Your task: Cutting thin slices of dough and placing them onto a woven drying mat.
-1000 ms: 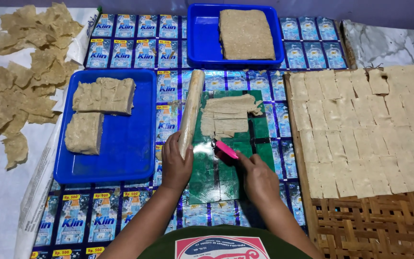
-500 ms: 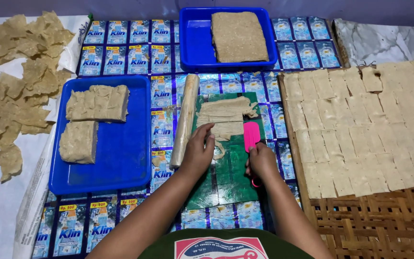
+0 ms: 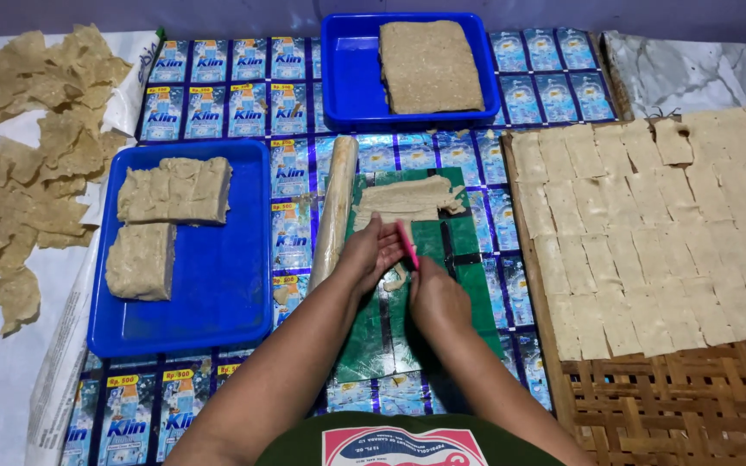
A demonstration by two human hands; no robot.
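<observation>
At the far left, torn tan crackers [image 3: 19, 181] lie scattered on a white sheet. Next to them a large blue tray [image 3: 218, 319] holds two pale dough blocks [image 3: 174, 190], one at its 12 o'clock end and a smaller one at 9 o'clock. A long rolling pin [image 3: 335, 211], wrapped in clear film, lies between that tray and my work, its long axis running from 6 toward 12 o'clock, tilted slightly right.

My left hand [image 3: 369, 255] is pressed flat, fingers together, on the green mat [image 3: 464, 298], its knuckles just beside the rolling pin. My right hand [image 3: 438, 302] sits at 5 o'clock from it, closed in a pinch on a pink cutter [image 3: 407, 244], whose blade stands on edge between the two hands and points from 6 toward 12 o'clock. The thin dough sheet [image 3: 407, 200] lies on the mat at 12 o'clock from both hands, its long axis running 9 to 3 o'clock; a small scrap sits under the cutter.

At 12 o'clock beyond it, a second blue tray [image 3: 351, 86] carries one flat slab [image 3: 429, 65]. At the right, a woven bamboo rack [image 3: 675, 406] is covered with rows of cut dough squares [image 3: 649, 233].
</observation>
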